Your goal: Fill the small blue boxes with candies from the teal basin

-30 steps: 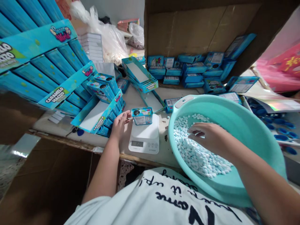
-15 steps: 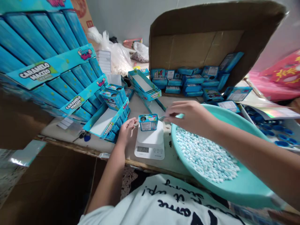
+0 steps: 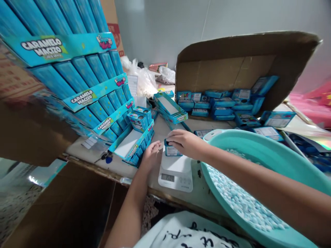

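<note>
Right hand [image 3: 182,142] partly covers my blue box [image 3: 171,151], can't tell if gripping; left hand [image 3: 153,150] empty, loose. Probably light, stiffish; I'd pinch its left/right ends.

We see a small blue box [image 3: 171,151] with a pale front panel, standing upright on the flat white scale [image 3: 176,167] near its far edge, top partly hidden.
</note>
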Demonstrator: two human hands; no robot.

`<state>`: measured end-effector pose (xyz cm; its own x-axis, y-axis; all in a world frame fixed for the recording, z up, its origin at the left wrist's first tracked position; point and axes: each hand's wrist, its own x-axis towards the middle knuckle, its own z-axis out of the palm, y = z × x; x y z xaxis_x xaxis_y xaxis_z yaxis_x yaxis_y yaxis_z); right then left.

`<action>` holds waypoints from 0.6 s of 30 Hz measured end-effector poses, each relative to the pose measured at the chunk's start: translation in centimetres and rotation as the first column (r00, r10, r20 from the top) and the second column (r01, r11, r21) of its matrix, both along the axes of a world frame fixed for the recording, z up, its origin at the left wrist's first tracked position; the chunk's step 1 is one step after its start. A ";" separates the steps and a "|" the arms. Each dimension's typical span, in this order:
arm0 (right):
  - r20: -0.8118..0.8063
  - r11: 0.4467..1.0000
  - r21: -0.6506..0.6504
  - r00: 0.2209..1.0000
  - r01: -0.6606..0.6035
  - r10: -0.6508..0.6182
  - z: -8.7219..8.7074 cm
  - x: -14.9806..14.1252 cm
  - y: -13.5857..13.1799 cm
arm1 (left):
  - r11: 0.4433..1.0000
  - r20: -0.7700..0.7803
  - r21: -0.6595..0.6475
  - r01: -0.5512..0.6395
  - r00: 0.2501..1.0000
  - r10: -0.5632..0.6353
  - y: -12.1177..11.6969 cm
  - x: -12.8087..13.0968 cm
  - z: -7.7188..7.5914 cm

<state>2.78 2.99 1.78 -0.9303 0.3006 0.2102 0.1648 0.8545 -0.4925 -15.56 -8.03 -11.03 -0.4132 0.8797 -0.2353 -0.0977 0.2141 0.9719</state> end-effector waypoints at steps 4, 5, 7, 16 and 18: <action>0.141 0.976 0.202 0.984 0.077 -0.107 2.8 2.7 -0.5 | 1.000 -0.034 -0.018 0.009 0.999 -0.010 -0.1 0.0 -0.2; 0.177 0.954 0.247 0.961 0.167 -0.214 3.4 4.1 -0.5 | 1.000 -0.042 -0.024 0.014 0.999 -0.015 -0.1 0.0 -0.2; 0.288 0.888 0.312 0.857 0.339 -0.428 4.0 7.4 -0.6 | 0.999 -0.055 -0.036 0.023 0.998 -0.025 -0.2 0.0 -0.2; 0.687 0.860 -0.198 0.693 0.469 -0.220 -3.0 16.8 -4.7 | 0.995 -0.129 -0.088 0.050 0.990 -0.061 0.2 0.0 0.4; 0.681 0.844 -0.239 0.702 0.480 -0.207 -3.5 16.8 -5.3 | 0.994 -0.142 -0.096 0.054 0.988 -0.067 0.3 0.1 0.5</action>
